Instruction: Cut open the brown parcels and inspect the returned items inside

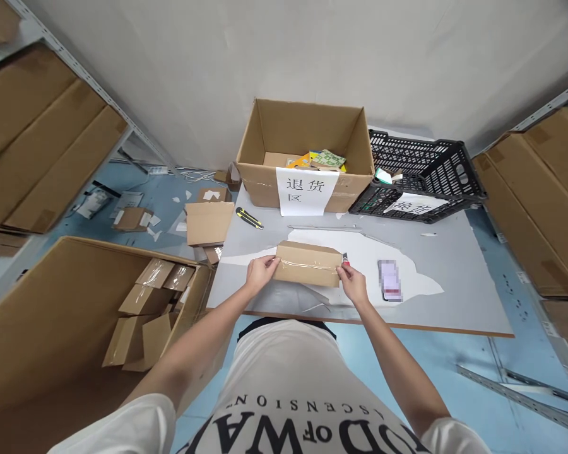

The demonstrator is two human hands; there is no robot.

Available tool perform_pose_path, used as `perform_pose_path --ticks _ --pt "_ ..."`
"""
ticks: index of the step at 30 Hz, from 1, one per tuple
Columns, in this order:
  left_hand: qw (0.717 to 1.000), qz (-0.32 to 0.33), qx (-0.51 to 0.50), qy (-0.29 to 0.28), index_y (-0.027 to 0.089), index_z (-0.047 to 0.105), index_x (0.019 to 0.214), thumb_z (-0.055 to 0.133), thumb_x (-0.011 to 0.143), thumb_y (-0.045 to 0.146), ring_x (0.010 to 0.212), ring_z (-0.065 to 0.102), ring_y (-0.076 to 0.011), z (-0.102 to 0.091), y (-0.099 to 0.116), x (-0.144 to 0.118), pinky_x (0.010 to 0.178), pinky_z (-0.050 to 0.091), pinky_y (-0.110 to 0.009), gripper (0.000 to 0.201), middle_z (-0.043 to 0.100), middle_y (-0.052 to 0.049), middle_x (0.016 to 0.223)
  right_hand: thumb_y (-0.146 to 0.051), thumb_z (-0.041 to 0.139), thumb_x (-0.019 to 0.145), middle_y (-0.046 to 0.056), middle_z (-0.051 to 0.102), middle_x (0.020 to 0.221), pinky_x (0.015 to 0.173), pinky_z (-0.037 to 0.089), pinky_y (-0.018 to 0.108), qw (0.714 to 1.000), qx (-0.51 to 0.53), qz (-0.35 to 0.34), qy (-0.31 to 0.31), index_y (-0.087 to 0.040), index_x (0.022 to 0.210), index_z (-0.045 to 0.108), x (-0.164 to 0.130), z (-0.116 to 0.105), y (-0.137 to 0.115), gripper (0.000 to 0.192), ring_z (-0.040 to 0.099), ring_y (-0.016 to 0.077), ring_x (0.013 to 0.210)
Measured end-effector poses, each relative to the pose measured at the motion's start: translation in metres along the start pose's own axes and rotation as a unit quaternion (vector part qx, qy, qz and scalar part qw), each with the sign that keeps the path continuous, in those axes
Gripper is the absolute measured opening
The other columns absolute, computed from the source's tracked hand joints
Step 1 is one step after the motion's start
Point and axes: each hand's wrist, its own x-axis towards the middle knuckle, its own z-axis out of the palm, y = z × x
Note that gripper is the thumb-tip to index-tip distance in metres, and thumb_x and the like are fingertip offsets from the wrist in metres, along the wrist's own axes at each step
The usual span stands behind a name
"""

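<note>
A small brown cardboard box (307, 265) with clear tape along it is between my two hands above the table. My left hand (261, 272) pinches its left end. Around the right edge the fingers of my right hand (353, 282) are closed. A small red knife (345, 260) with a metal blade shows just beyond my right fingertips; whether those fingers also hold it, I cannot tell. Beneath the box lies a torn white sheet (407, 277) on the grey table (464, 277).
A large open carton (260, 183) with colourful packets stands at the back, beside a black crate (426, 170). A phone (390, 280) lies right of my hands. A yellow-black cutter (249, 218) lies back left. Flattened small boxes fill a big carton (52, 302) at left.
</note>
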Motion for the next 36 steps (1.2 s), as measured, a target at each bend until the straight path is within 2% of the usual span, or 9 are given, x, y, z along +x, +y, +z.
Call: perform_pose_path --ticks 4,7,12,17,20,26,30,33,36 --pt "0.999 -0.027 0.032 0.006 0.021 0.073 0.096 0.056 0.081 0.048 0.083 0.068 -0.0258 0.002 0.006 0.002 0.076 0.049 -0.032 0.036 0.074 -0.007 0.086 -0.054 0.045 0.085 0.009 0.074 0.085 0.077 0.048 0.031 0.998 -0.069 0.004 -0.004 -0.017 0.097 0.072 0.009 -0.005 -0.001 0.047 0.067 0.0240 0.084" --pt "0.999 -0.035 0.009 -0.005 0.022 0.073 0.097 0.058 0.078 0.049 0.084 0.068 -0.0257 0.005 0.003 -0.002 0.077 0.049 -0.032 0.036 0.074 -0.006 0.087 -0.054 0.043 0.085 0.007 0.074 0.082 0.073 0.047 0.030 0.996 -0.083 0.007 -0.020 -0.019 0.094 0.072 0.009 -0.002 0.005 0.047 0.067 0.0230 0.080" --pt "0.997 -0.050 -0.057 -0.024 0.023 0.070 0.104 0.069 0.069 0.046 0.091 0.068 -0.0263 0.014 -0.012 -0.009 0.080 0.050 -0.033 0.041 0.074 -0.005 0.091 -0.055 0.045 0.084 0.007 0.074 0.086 0.073 0.048 0.030 0.997 -0.059 0.027 -0.029 -0.020 0.097 0.071 0.010 0.008 0.014 0.046 0.068 0.0233 0.083" --pt "0.989 -0.087 -0.114 0.021 0.016 0.068 0.105 0.071 0.067 0.047 0.093 0.067 -0.0253 0.028 -0.019 -0.006 0.085 0.052 -0.035 0.050 0.071 -0.010 0.101 -0.060 0.050 0.078 0.008 0.073 0.074 0.069 0.050 0.030 0.998 0.005 0.068 -0.009 -0.017 0.081 0.071 0.020 0.013 0.020 0.048 0.067 0.0218 0.068" --pt "0.986 -0.098 -0.127 0.042 0.014 0.068 0.104 0.072 0.066 0.047 0.091 0.067 -0.0246 0.033 -0.017 -0.004 0.084 0.052 -0.035 0.051 0.071 -0.011 0.100 -0.063 0.054 0.074 0.008 0.072 0.076 0.063 0.051 0.029 0.994 0.059 0.095 0.003 -0.016 0.078 0.070 0.024 0.016 0.022 0.050 0.067 0.0209 0.065" --pt "0.986 -0.086 -0.132 0.059 0.015 0.065 0.110 0.071 0.068 0.045 0.097 0.066 -0.0261 0.038 -0.016 -0.008 0.089 0.050 -0.037 0.052 0.069 -0.013 0.106 -0.065 0.056 0.071 0.010 0.072 0.079 0.061 0.052 0.028 0.989 0.098 0.113 0.006 -0.012 0.085 0.069 0.024 0.021 0.027 0.057 0.066 0.0193 0.065" --pt "0.989 -0.075 -0.109 0.064 0.018 0.060 0.119 0.068 0.073 0.044 0.107 0.061 -0.0280 0.039 -0.012 -0.012 0.090 0.048 -0.038 0.054 0.065 -0.012 0.116 -0.065 0.048 0.076 0.010 0.072 0.089 0.068 0.052 0.030 0.992 0.090 0.086 -0.009 -0.012 0.098 0.068 0.024 0.019 0.040 0.060 0.066 0.0198 0.072" --pt "0.995 -0.047 -0.047 0.077 0.020 0.058 0.120 0.065 0.077 0.042 0.111 0.058 -0.0278 0.036 -0.005 -0.015 0.094 0.045 -0.038 0.050 0.063 -0.010 0.119 -0.059 0.036 0.084 0.012 0.069 0.100 0.083 0.048 0.035 0.996 0.012 0.076 0.039 -0.014 0.110 0.064 0.023 0.013 0.060 0.059 0.064 0.0226 0.086" --pt "0.996 0.006 0.014 0.085 0.022 0.060 0.114 0.059 0.082 0.036 0.113 0.055 -0.0257 0.034 0.003 -0.018 0.097 0.043 -0.036 0.036 0.059 -0.009 0.122 -0.051 0.040 0.085 0.017 0.061 0.118 0.095 0.041 0.039 0.989 -0.098 0.088 0.074 -0.011 0.124 0.054 0.020 0.008 0.083 0.058 0.056 0.0277 0.108"
